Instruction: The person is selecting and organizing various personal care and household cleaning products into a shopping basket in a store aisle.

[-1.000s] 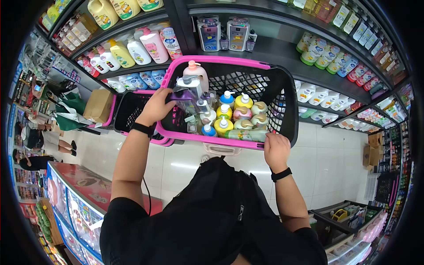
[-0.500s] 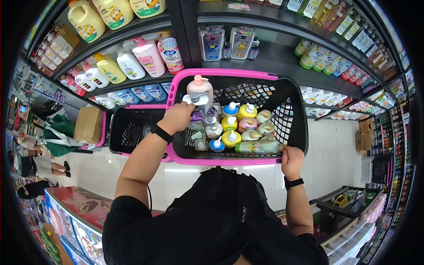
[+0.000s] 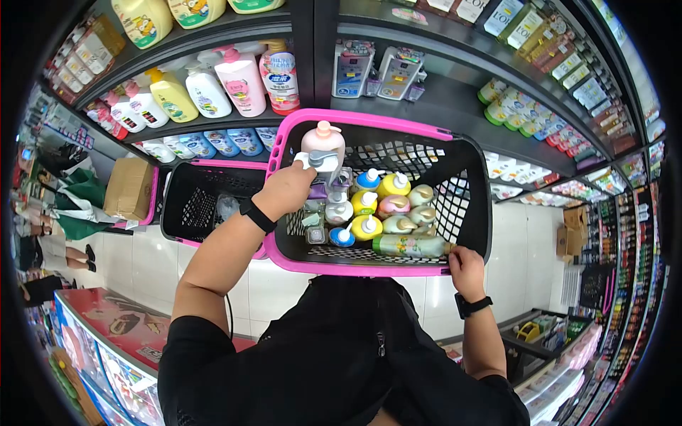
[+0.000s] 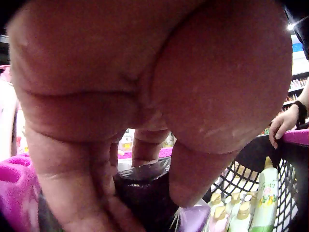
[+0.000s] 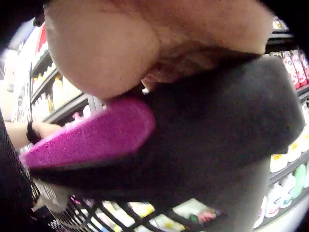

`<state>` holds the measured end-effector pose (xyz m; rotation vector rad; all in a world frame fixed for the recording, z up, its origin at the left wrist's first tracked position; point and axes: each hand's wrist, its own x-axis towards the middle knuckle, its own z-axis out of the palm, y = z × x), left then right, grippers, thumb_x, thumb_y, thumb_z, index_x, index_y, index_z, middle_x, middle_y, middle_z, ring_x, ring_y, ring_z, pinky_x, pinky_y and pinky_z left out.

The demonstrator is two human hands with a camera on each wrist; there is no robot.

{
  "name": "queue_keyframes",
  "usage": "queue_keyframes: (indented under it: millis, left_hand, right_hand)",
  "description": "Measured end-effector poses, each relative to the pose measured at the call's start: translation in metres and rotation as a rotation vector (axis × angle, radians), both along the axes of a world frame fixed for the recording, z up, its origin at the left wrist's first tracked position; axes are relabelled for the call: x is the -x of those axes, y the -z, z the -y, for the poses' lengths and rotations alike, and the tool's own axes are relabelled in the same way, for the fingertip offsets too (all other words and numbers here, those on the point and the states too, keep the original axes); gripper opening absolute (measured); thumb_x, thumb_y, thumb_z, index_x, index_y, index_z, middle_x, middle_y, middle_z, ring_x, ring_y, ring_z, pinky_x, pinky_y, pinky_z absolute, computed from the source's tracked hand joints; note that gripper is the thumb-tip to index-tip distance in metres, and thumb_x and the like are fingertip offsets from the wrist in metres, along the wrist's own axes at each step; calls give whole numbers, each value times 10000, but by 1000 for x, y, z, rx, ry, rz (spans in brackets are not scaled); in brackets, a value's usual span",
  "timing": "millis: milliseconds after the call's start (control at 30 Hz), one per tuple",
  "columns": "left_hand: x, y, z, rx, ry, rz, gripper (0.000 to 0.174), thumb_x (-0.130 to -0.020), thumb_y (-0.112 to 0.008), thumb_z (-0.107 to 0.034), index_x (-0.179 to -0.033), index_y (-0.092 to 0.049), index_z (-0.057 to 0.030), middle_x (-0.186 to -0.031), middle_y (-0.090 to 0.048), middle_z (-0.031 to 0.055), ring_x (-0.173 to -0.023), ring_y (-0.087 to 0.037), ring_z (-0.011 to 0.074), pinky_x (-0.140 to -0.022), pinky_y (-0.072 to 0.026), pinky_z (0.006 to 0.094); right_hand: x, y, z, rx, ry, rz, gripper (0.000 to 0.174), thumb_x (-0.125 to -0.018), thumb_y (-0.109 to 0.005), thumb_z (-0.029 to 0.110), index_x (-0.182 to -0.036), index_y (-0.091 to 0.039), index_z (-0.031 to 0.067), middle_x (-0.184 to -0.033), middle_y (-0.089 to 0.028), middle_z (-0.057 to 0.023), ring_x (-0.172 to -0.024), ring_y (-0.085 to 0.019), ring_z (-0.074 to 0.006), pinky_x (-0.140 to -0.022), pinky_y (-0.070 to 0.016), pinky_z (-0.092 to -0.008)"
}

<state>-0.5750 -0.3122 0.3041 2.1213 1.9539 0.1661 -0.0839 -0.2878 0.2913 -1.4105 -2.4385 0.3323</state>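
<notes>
Over the past second the left hand (image 3: 288,188) has come off the side rim and dropped inside a black mesh plastic basket with a bright pink rim (image 3: 355,116). It has taken a purple pack with a dark glossy top (image 3: 317,190) down with it. The right hand (image 3: 465,264) has stayed on the near rim.

The left hand's fingers are curled round the purple pack. The left wrist view shows them wrapped over the dark top, with purple showing below. The pack sits low against the basket's left inner wall, in front of a tall peach pump bottle (image 3: 323,138). A grey-white pump head (image 3: 323,160) shows just above the fingers, and it cannot be told whether it belongs to the pack.

The right hand grips the basket at its near right corner. Its fingers are hooked over the pink rim and its palm lies against the black wall.

Beside the pack stand rows of small pump bottles in yellow, blue, pink and cream (image 3: 369,206). A pale green floral bottle (image 3: 412,246) lies on its side along the near wall.

A second black basket (image 3: 213,165) sits just to the left. Behind both are dark store shelves (image 3: 440,92) lined with bottles, and a brown cardboard box (image 3: 129,188) rests further left. A black wristband (image 3: 253,213) circles the left wrist.
</notes>
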Motion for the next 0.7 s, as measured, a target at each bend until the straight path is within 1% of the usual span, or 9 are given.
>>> queue_keyframes:
  millis: [100,133,233,300,367,433,500,567,700]
  left_hand:
    - [-2,3,2,31,18,-24,300,-840,-727,-153,-1086,-607,-31,-1057,-601,218,-898,-658,409,-801,-549,492]
    - [-6,-2,5,32,19,-28,293,-840,-723,-150,-1082,-608,-31,-1056,-601,217,-895,-658,409,-800,-550,493]
    - [-22,-26,13,-20,6,-43,266,-844,-698,-136,-1076,-612,-38,-1047,-600,203,-889,-659,400,-776,-555,493]
    - [-42,-50,20,-49,-24,-94,274,-826,-714,-145,-1056,-609,-39,-1027,-604,195,-833,-681,385,-738,-569,479]
    - [-66,-81,21,-39,-47,-134,285,-835,-699,-149,-1085,-614,-41,-1026,-601,190,-830,-674,377,-725,-564,480]
    - [-89,-107,22,-41,-67,-153,313,-844,-689,-145,-1132,-621,-42,-1014,-599,182,-864,-657,379,-741,-555,477]
    - [-117,-135,22,-87,-54,-173,286,-848,-679,-139,-1112,-626,-43,-991,-599,173,-817,-665,371,-702,-555,467]
    - [-145,-158,20,-104,-48,-190,224,-845,-660,-124,-1052,-626,-45,-982,-605,181,-778,-683,364,-669,-564,462]
    - [-188,-180,19,-182,3,-115,261,-850,-671,-122,-1095,-630,-43,-947,-592,166,-721,-665,357,-639,-549,454]
  right_hand:
    - [-1,-14,-28,474,197,-685,115,-946,-634,51,-1056,-648,20,-903,-685,-54,-839,-656,-157,-749,-522,-309]
    - [4,-30,-44,480,184,-723,168,-973,-630,48,-1132,-615,-3,-942,-662,-25,-872,-616,-88,-780,-502,-241]
    - [30,-63,-84,403,16,-843,223,-945,-655,31,-1163,-616,4,-990,-660,-30,-946,-632,-107,-834,-513,-257]
    - [58,-78,-100,425,-168,-780,282,-937,-640,-15,-1212,-589,22,-981,-659,-30,-936,-636,-118,-872,-502,-260]
    - [89,-94,-101,547,-335,-643,423,-901,-703,25,-1293,-547,29,-1047,-652,-61,-997,-635,-139,-901,-506,-279]
    - [116,-85,-102,577,-555,-524,612,-847,-785,115,-1375,-486,31,-1188,-621,-124,-1103,-621,-206,-942,-505,-338]
    - [139,-77,-103,412,-774,-496,763,-792,-838,203,-1425,-447,36,-1311,-562,-174,-1200,-579,-302,-997,-478,-400]
    - [152,-69,-101,387,-857,-477,831,-755,-858,242,-1437,-433,33,-1344,-538,-199,-1234,-542,-379,-1049,-443,-431]
    - [149,-82,-104,483,-947,-398,822,-728,-863,287,-1400,-483,3,-1331,-575,-225,-1236,-557,-388,-1057,-440,-433]
